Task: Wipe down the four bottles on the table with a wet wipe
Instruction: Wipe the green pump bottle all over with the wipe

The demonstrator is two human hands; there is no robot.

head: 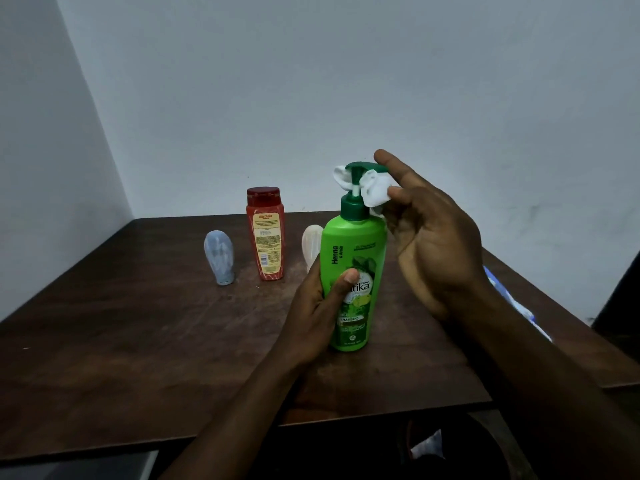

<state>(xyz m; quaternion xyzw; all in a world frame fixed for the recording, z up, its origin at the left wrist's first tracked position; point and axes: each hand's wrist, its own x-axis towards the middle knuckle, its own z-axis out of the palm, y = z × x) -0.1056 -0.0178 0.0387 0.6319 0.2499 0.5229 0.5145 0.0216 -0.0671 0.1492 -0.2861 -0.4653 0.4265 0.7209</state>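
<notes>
While your left hand [318, 306] grips the green pump bottle [353, 271] round its middle, thumb laid across the label, the bottle stands upright near the centre of the surface [138, 323]. I can't tell whether its base touches the wood. Up top, your right hand [433, 244] pinches the wet wipe [374, 192] against the pump neck, forefinger stretched over the dark green pump head [363, 167]. The wipe bunches white on both sides of the neck. At ten o'clock from the green bottle stands the red bottle [266, 233], apart from it. Further out at nine o'clock is the grey-blue bottle [220, 256]. Just behind at eleven o'clock, half hidden, is the cream bottle [310, 247]. At three o'clock a blue and white packet [512, 299] lies by the surface's edge.
</notes>
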